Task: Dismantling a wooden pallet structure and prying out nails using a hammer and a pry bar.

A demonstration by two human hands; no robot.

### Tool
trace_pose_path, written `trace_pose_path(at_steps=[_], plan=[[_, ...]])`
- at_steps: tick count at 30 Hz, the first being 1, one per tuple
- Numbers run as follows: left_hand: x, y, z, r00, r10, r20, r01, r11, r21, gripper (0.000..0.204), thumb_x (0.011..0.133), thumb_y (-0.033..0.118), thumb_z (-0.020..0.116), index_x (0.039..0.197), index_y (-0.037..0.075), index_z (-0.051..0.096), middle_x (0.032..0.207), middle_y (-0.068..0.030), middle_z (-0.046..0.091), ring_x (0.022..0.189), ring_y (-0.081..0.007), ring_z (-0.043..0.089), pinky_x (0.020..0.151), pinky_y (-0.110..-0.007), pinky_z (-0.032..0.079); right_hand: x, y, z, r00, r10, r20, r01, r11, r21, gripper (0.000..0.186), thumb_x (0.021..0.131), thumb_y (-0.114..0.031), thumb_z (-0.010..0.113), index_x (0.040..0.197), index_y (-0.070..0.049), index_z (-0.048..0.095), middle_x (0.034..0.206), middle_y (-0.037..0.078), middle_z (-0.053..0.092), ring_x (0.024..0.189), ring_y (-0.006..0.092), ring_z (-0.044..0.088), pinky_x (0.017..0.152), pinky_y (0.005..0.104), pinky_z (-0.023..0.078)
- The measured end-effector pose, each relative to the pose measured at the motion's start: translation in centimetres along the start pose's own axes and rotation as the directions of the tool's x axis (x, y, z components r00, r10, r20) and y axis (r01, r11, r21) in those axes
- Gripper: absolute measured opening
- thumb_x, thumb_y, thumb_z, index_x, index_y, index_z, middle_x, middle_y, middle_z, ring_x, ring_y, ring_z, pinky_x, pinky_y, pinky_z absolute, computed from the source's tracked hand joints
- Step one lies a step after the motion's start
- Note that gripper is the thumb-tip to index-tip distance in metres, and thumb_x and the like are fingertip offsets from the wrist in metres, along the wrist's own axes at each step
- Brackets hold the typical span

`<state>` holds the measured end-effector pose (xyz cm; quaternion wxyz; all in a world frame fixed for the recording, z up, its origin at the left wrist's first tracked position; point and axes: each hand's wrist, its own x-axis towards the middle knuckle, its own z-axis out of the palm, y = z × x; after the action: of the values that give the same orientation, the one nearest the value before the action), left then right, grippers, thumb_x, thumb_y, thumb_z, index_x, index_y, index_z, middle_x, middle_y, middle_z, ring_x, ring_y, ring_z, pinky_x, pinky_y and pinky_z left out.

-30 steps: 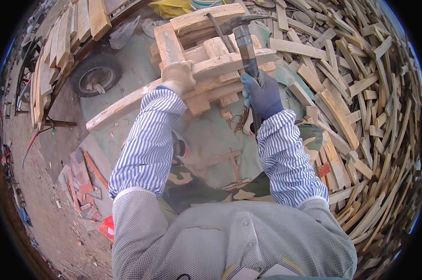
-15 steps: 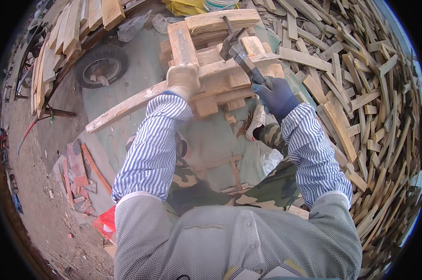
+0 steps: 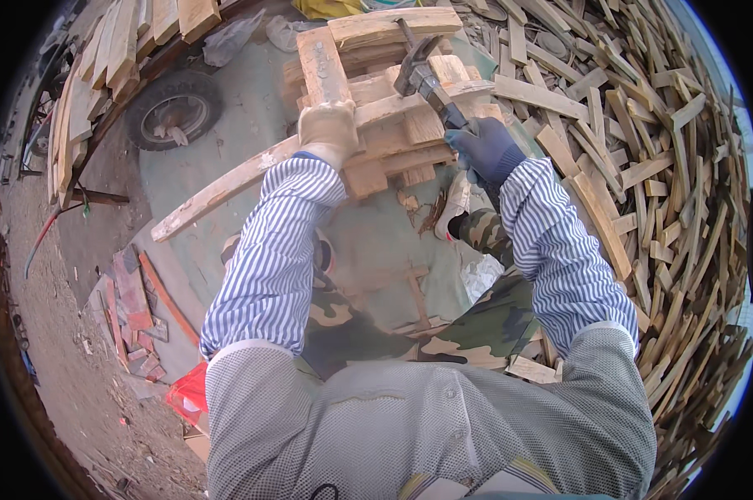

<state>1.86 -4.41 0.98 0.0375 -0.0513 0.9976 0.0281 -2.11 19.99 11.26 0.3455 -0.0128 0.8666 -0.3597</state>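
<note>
My left hand, in a pale glove, is closed around the near end of a short wooden board. That board lies across a long, slightly curved plank, which runs from the lower left up to the right beneath my hand. In my blue-gloved right hand is a claw hammer, gripped by its dark handle. Its head is over the plank, right of the short board; whether it touches the wood I cannot tell. Stacked wooden blocks support these pieces, with another thick board at the far side.
A large heap of loose wood pieces fills the right side. At left lie a wheel with a tyre and a rack of boards. Broken reddish pieces and a red bag are on the ground near my left side.
My right hand and the hammer have shifted slightly farther from me. The left hand keeps its hold on the short board. The whole view has moved a little.
</note>
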Motion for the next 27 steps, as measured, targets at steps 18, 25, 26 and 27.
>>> trace_pose_path(at_steps=[18, 25, 26, 27], plan=[[0.9, -1.1, -1.7, 0.991, -0.066, 0.117, 0.068, 0.998, -0.012, 0.035, 0.083, 0.017, 0.059, 0.117, 0.013, 0.067, 0.118, -0.0101, 0.070, 0.110, -0.0254, 0.067, 0.093, -0.038, 0.053, -2.3, 1.7, 3.1, 0.977, -0.182, -0.113, 0.203, 0.953, 0.226, 0.028, 0.092, -0.030, 0.065, 0.091, -0.002, 0.063, 0.066, 0.005, 0.058, 0.055, 0.0146, 0.056, 0.050, 0.0314, 0.044], [1.3, -1.0, -1.7, 1.000, 0.001, 0.020, 0.001, 0.994, -0.109, 0.026, 0.082, 0.014, 0.061, 0.105, 0.011, 0.073, 0.102, -0.0124, 0.074, 0.098, -0.0269, 0.072, 0.082, -0.039, 0.056, 7.6, 10.1, 6.3, 0.962, -0.206, -0.181, 0.253, 0.923, 0.292, 0.023, 0.096, -0.026, 0.061, 0.101, -0.004, 0.063, 0.061, 0.004, 0.055, 0.042, 0.0123, 0.049, 0.039, 0.0298, 0.040], [1.5, -1.8, -1.2, 0.997, -0.009, 0.075, 0.017, 0.995, -0.099, 0.027, 0.082, 0.015, 0.062, 0.106, 0.010, 0.073, 0.103, -0.0130, 0.074, 0.100, -0.0275, 0.071, 0.082, -0.039, 0.055, 8.0, 9.2, 6.6, 0.976, -0.158, -0.147, 0.193, 0.945, 0.266, 0.022, 0.096, -0.025, 0.060, 0.101, -0.004, 0.063, 0.060, 0.003, 0.054, 0.043, 0.0113, 0.049, 0.039, 0.0298, 0.039], [1.0, 0.2, -2.5, 1.000, -0.002, 0.025, 0.005, 0.991, -0.132, 0.025, 0.083, 0.016, 0.063, 0.105, 0.009, 0.073, 0.102, -0.0134, 0.074, 0.100, -0.0280, 0.072, 0.083, -0.039, 0.055, 8.5, 10.9, 6.0, 0.956, -0.175, -0.237, 0.212, 0.967, 0.143, 0.020, 0.096, -0.024, 0.060, 0.099, -0.004, 0.063, 0.060, 0.002, 0.053, 0.043, 0.0110, 0.048, 0.038, 0.0295, 0.038]])
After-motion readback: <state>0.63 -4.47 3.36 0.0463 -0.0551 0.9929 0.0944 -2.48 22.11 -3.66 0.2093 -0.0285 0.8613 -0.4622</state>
